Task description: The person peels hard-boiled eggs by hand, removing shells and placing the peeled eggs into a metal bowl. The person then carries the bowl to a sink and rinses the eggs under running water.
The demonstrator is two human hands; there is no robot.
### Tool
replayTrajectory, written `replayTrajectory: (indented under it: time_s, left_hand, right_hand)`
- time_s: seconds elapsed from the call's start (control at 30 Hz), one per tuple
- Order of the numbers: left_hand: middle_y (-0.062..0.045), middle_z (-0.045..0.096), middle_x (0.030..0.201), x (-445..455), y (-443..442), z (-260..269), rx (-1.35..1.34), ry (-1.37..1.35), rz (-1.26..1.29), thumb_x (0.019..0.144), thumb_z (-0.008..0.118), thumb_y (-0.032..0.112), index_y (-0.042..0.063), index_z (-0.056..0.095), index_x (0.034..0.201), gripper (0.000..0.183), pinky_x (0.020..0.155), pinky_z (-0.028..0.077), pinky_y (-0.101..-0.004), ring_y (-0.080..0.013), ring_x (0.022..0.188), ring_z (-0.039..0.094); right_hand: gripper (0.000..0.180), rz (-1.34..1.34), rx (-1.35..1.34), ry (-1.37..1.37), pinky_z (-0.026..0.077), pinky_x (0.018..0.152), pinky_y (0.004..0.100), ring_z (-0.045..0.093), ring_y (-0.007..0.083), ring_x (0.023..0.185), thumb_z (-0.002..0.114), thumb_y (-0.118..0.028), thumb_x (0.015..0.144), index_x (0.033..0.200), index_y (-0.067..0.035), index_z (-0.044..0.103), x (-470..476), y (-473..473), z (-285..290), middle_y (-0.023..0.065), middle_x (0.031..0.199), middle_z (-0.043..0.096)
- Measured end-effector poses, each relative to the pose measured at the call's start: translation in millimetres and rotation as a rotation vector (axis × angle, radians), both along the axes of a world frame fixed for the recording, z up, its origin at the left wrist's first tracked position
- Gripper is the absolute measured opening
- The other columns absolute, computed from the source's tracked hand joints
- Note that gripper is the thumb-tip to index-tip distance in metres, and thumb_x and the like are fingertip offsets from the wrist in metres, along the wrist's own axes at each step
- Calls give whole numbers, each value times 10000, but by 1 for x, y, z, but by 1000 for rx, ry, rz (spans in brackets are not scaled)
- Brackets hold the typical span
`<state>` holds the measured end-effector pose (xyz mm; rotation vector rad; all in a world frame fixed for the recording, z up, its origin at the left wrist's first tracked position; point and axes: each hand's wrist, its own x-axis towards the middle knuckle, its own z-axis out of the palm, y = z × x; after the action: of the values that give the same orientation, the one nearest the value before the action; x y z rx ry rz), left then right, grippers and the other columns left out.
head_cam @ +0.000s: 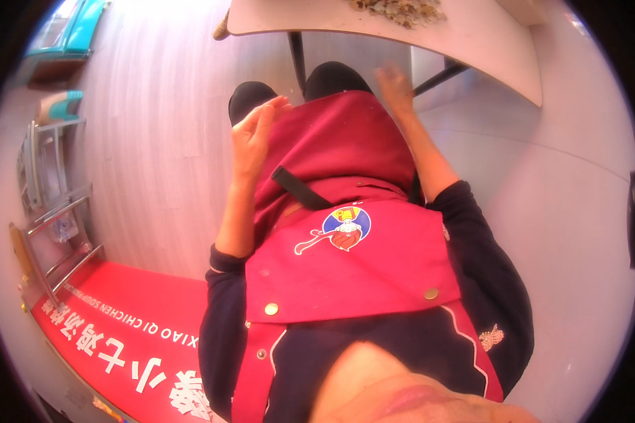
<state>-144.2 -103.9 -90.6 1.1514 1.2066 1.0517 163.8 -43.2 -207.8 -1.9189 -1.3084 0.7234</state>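
Observation:
My left hand (pixel 251 132) hovers over the left side of my lap, its fingers loosely bent, with nothing seen in it. My right hand (pixel 396 87) is blurred, beside my right knee and just below the table edge; I see no object in it. A red apron (pixel 344 132) with a cartoon print covers my chest and lap, and a dark strap (pixel 301 189) lies across its waist. Ahead of me is a pale table (pixel 307 16) with a rounded corner. On it lies a heap of small flat brown and beige pieces (pixel 402 10), cut off by the top of the view.
Dark table legs (pixel 297 61) stand just beyond my knees. To my left are a metal-framed rack or chair (pixel 47 164), a turquoise-and-beige seat (pixel 61 107) and a turquoise case (pixel 76 29). Behind me on the left is a red panel (pixel 132 285) bearing white writing.

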Motion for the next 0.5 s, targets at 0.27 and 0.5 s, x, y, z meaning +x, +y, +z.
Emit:
replayTrajectory:
  time_s: [0.27,0.5]
  left_hand:
    - [-187,638,1317,-22,-10,-22,157,247,56,1050,512,163,-34,587,1346,363,1052,473,-358,-252,1230,616]
    - [-166,528,1455,-122,-19,-60,341,1413,-365,917,684,367,133,569,1404,552,1156,326,-523,-339,1409,425]
  right_hand:
    - [316,270,140,-185,502,960,412,653,325,1113,643,-221,938,1209,-61,674,3,-34,25,163,1155,701]
    - [396,462,-35,-734,428,1053,510,552,400,1228,629,-176,910,1283,-49,601,82,-58,-5,219,1404,545]
